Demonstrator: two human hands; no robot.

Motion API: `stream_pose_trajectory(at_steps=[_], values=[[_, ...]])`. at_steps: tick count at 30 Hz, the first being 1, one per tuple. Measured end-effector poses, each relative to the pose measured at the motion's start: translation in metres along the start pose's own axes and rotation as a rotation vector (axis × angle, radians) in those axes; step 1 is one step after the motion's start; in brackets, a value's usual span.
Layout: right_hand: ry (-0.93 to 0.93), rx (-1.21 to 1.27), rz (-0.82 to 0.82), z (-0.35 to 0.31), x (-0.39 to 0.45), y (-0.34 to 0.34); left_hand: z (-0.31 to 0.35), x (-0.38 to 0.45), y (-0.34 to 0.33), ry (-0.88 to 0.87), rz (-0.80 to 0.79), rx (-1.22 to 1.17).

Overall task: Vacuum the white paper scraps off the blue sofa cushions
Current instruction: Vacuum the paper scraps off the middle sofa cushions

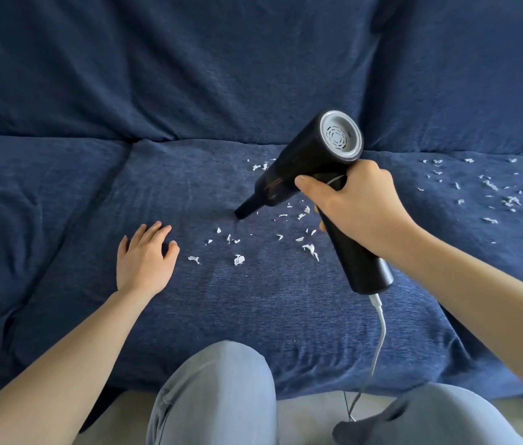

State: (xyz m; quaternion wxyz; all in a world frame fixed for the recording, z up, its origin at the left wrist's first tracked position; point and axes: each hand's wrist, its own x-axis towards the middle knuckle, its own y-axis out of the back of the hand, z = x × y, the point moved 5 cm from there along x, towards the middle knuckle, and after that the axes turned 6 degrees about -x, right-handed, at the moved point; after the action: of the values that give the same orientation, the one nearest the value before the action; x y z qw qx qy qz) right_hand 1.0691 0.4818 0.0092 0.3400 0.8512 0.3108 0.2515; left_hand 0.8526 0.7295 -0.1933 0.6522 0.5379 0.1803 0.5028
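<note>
My right hand point(358, 207) grips the handle of a black handheld vacuum point(310, 159). Its narrow nozzle point(243, 211) points down-left and touches the middle blue seat cushion point(253, 300). White paper scraps point(239, 260) lie scattered on that cushion just below and right of the nozzle. More scraps point(491, 194) are spread over the right cushion. My left hand point(144, 258) rests flat on the middle cushion, left of the scraps, fingers spread and holding nothing.
A white cable point(380, 332) hangs from the vacuum's handle base down past the sofa's front edge. My knees in light blue jeans point(218, 396) press against the cushion front. The blue back cushions point(189, 75) rise behind; the left seat cushion point(13, 220) shows no scraps.
</note>
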Motion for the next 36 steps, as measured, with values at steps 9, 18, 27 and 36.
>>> stream_pose_trajectory(at_steps=[9,18,27,36], values=[[-0.030,-0.036,0.058,0.014,-0.001,0.012,-0.004,-0.002,-0.001,0.002,0.045,-0.032],[0.035,-0.064,0.013,0.002,-0.018,0.008,-0.002,-0.004,-0.001,-0.009,0.028,-0.001],[0.147,0.024,-0.127,-0.019,-0.046,-0.008,0.001,-0.012,0.002,-0.020,0.004,0.027],[0.154,0.090,-0.253,-0.015,-0.061,0.006,0.001,-0.012,-0.001,0.011,-0.075,0.083]])
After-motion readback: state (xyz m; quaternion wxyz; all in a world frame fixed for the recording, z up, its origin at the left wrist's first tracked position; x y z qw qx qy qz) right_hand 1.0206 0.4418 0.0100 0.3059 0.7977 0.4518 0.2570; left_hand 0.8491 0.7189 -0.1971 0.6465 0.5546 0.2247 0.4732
